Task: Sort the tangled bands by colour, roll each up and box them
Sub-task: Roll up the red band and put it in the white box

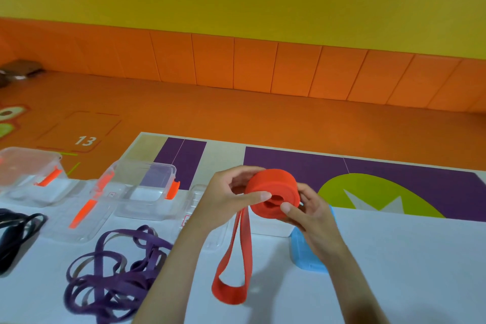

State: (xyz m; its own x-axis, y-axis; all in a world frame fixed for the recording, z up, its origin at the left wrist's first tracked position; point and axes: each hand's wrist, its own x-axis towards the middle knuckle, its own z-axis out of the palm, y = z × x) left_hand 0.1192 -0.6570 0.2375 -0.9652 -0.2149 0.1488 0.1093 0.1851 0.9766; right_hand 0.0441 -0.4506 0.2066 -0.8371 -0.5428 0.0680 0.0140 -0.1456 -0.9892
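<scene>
A red band [273, 192] is wound into a thick roll held above the white table [407, 258]. My left hand [231, 197] grips the roll's left side with the thumb across its open end. My right hand [307, 210] pinches the roll's right side. A loose loop of the red band hangs down to the table. Purple bands [115, 268] lie tangled at the lower left. Dark navy bands [15, 234] lie at the far left edge. Two clear plastic boxes [147, 184] [29, 173] with orange clips stand open at the back left.
A clear lid with an orange clip [81, 216] lies flat in front of the boxes, and another clear lid [207, 208] lies under my left forearm. A light blue object [307, 255] sits beneath my right wrist. Beyond the table is an orange floor and wall.
</scene>
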